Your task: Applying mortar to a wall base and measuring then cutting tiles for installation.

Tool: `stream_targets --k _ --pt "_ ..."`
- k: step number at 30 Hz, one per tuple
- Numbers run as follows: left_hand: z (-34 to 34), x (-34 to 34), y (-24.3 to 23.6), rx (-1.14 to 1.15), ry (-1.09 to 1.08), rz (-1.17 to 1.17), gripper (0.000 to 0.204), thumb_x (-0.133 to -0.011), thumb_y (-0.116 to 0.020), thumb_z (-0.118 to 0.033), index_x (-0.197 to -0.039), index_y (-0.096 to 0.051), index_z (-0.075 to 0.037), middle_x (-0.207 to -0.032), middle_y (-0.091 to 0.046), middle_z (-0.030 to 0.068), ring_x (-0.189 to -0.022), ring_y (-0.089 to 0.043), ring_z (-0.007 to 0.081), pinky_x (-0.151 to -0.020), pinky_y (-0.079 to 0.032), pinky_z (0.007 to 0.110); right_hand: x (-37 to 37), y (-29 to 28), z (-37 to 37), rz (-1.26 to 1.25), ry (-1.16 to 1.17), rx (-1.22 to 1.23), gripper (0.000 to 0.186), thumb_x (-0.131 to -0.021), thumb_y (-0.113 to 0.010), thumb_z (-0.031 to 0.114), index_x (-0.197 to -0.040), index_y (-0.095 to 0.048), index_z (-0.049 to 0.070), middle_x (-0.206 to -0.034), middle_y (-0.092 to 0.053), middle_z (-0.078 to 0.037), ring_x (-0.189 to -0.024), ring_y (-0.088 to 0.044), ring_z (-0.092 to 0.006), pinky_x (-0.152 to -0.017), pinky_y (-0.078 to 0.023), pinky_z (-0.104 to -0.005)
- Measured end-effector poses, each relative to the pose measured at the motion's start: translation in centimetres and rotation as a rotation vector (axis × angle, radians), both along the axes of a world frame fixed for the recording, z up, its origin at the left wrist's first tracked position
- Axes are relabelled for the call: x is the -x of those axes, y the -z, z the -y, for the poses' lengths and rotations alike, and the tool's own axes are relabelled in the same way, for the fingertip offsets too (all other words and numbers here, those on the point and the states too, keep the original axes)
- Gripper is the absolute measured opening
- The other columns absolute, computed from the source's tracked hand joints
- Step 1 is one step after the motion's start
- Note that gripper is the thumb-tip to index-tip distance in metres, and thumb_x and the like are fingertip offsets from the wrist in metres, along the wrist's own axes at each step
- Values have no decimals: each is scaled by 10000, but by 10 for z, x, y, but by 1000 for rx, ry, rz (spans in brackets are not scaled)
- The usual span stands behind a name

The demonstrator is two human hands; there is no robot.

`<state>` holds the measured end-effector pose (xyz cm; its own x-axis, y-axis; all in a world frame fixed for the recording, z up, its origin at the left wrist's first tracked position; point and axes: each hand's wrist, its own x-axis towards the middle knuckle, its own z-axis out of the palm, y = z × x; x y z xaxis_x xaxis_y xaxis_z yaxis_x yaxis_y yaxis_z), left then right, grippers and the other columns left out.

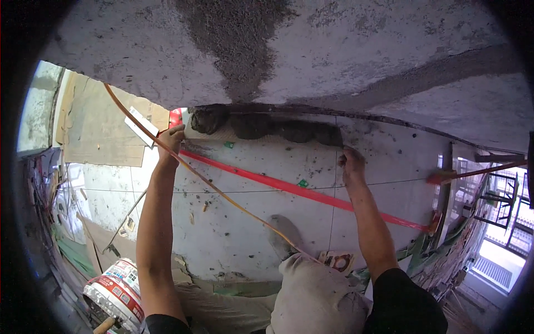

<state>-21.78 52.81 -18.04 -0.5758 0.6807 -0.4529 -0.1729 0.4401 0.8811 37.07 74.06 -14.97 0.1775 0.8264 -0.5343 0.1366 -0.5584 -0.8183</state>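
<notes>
My left hand [171, 139] is closed on the left end of a long, narrow tile strip [261, 139] that lies along the foot of the speckled grey wall [361, 50]. Several dark lumps of mortar [250, 127] sit in a row on the strip. At its right end my right hand [352, 164] has curled fingers gripping the edge. Below it a long red strip [261, 179] runs diagonally over the pale tiled floor [278, 206]. An orange hose [217, 190] crosses by my left hand and runs down toward my lap.
A white bucket [114, 289] stands at lower left. Cardboard [97, 122] with a white board [141, 125] lies at upper left. A broom [473, 173] is at right, near an opening with railings [506, 245]. My grey shoe [283, 234] rests on the floor.
</notes>
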Motion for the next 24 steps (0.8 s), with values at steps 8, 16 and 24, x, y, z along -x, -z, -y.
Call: stream_targets --k 8,16,24 --pt "1 -24 -28 -21 -98 136 343 -985 -611 -66 -1295 -699 52 -1093 -745 87 -871 -698 194 -796 -579 301 -10 32 -41 -186 -142 -238 167 -963 -713 169 -1077 -709 46 -865 -663 -37 -692 -612 -178 -608 -502 -368" --pt "1 -31 -39 200 -243 63 303 -937 -673 -241 -1105 -790 -17 -889 -683 43 -693 -613 138 -598 -520 271 2 12 -30 -163 -94 -142 185 -938 -725 185 -1042 -705 34 -847 -679 -55 -681 -638 -192 -581 -510 -382" --pt "0 -20 -10 -19 -325 172 324 -913 -694 -230 -1082 -770 36 -854 -656 45 -777 -622 127 -682 -500 259 28 1 -36 -178 -12 -140 159 -980 -690 166 -1078 -708 43 -842 -680 -54 -674 -620 -181 -608 -508 -360"
